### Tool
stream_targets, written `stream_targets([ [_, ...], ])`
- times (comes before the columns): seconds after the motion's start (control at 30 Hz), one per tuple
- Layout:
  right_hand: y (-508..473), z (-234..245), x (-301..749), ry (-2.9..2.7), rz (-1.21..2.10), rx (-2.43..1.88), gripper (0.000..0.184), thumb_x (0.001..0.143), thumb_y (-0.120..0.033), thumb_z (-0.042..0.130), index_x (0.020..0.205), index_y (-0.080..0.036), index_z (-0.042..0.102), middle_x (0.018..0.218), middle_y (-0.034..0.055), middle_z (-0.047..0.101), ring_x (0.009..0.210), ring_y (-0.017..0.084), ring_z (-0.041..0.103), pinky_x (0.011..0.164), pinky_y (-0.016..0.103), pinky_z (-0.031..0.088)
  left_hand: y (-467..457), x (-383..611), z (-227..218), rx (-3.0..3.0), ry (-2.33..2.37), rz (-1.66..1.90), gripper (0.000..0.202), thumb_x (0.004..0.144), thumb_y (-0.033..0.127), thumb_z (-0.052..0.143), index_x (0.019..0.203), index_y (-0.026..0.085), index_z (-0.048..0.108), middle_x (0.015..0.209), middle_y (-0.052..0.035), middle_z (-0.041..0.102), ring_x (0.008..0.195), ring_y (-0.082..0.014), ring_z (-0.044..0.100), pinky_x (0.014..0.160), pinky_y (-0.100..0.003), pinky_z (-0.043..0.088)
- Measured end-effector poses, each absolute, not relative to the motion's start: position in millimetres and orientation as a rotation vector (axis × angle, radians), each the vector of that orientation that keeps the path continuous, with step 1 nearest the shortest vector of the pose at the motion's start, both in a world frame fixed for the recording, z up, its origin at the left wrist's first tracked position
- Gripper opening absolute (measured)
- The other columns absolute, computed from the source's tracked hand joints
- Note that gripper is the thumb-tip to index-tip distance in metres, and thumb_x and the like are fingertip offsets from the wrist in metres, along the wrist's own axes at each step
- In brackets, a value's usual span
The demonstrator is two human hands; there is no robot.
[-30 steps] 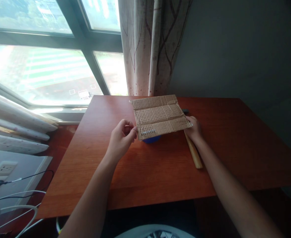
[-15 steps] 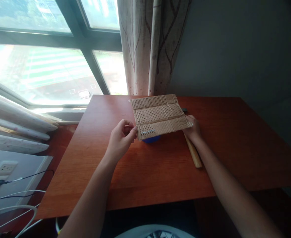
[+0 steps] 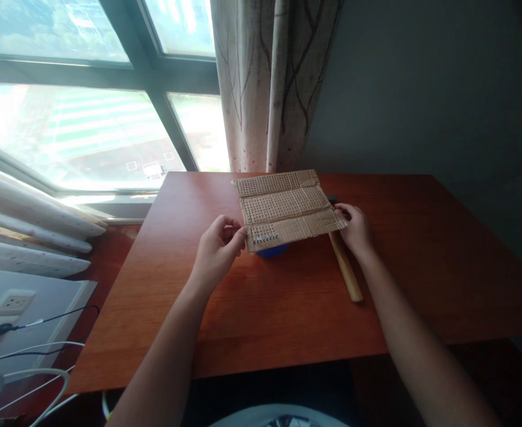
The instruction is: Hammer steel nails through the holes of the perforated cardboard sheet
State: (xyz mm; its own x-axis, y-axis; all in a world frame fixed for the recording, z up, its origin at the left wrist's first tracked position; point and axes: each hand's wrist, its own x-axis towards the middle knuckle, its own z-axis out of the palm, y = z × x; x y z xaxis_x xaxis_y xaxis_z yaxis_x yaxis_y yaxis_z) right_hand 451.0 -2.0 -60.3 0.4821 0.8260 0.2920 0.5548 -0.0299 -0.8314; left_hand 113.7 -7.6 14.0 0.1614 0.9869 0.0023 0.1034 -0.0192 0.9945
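Observation:
A brown cardboard sheet (image 3: 285, 207) full of small holes lies over a blue round object (image 3: 272, 251) on the red-brown table (image 3: 261, 314). A short row of metal nails (image 3: 265, 238) stands in its near strip. My left hand (image 3: 216, 252) is closed, pinching the sheet's near left corner. My right hand (image 3: 356, 228) touches the sheet's near right corner with its fingertips, fingers curled. A wooden hammer handle (image 3: 346, 274) lies on the table just under and beside the right hand.
A patterned curtain (image 3: 272, 83) hangs behind the table beside a large window (image 3: 78, 107). A power strip (image 3: 3, 308) with a black plug and white cables (image 3: 25, 362) sits at the lower left. A grey wall stands at the right.
My right hand has shifted slightly right and away from the hammer handle, its fingertips now at the sheet's corner. The left hand and the cardboard have stayed put.

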Motion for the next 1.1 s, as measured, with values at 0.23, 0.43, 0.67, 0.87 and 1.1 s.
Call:
stream_targets([
  [0.23, -23, -44, 457, -0.788, 0.575, -1.534, 0.046, 0.086, -0.060, 0.044, 0.097, -0.020, 0.065, 0.093, 0.0104, 0.070, 0.080, 0.021, 0.067, 0.071, 0.034, 0.053, -6, 113, 13, 1.361, 1.262, 1.117, 0.026, 0.081, 0.040, 0.071, 0.085, 0.018, 0.058, 0.074, 0.0005, 0.063, 0.054, -0.0084, 0.053, 0.047, -0.019, 0.039],
  [0.43, -68, -28, 416, -0.560, 0.975, -1.331, 0.045, 0.086, -0.063, 0.055, 0.102, -0.022, 0.067, 0.106, 0.0096, 0.070, 0.094, 0.023, 0.069, 0.079, 0.037, 0.057, -4, 114, 10, 1.337, 1.224, 1.063, 0.044, 0.082, 0.049, 0.070, 0.111, 0.016, 0.067, 0.089, -0.0055, 0.070, 0.065, -0.0138, 0.061, 0.050, -0.021, 0.044],
  [0.67, -78, -19, 345, -0.487, 1.141, -1.138, 0.031, 0.083, -0.053, 0.069, 0.094, -0.024, 0.069, 0.106, 0.0067, 0.071, 0.110, 0.025, 0.065, 0.100, 0.043, 0.051, -2, 118, 5, 1.294, 1.115, 1.042, 0.055, 0.083, 0.053, 0.069, 0.122, 0.015, 0.066, 0.117, -0.0122, 0.072, 0.101, -0.0242, 0.068, 0.083, -0.030, 0.055],
  [0.87, -65, -27, 311, -0.645, 1.142, -1.168, 0.036, 0.085, -0.056, 0.066, 0.107, -0.028, 0.070, 0.115, 0.0036, 0.072, 0.122, 0.027, 0.059, 0.107, 0.046, 0.045, -2, 121, 4, 1.250, 1.048, 1.022, 0.060, 0.082, 0.052, 0.071, 0.130, 0.015, 0.062, 0.124, -0.0128, 0.070, 0.113, -0.0262, 0.066, 0.098, -0.036, 0.052],
  [1.1, -71, -28, 304, -0.785, 1.075, -1.271, 0.043, 0.091, -0.061, 0.057, 0.112, -0.025, 0.070, 0.121, 0.0056, 0.071, 0.128, 0.026, 0.055, 0.112, 0.044, 0.040, -6, 127, 8, 1.264, 0.978, 1.012, 0.056, 0.086, 0.047, 0.069, 0.131, 0.015, 0.062, 0.130, -0.0126, 0.068, 0.128, -0.0300, 0.058, 0.106, -0.039, 0.048],
])
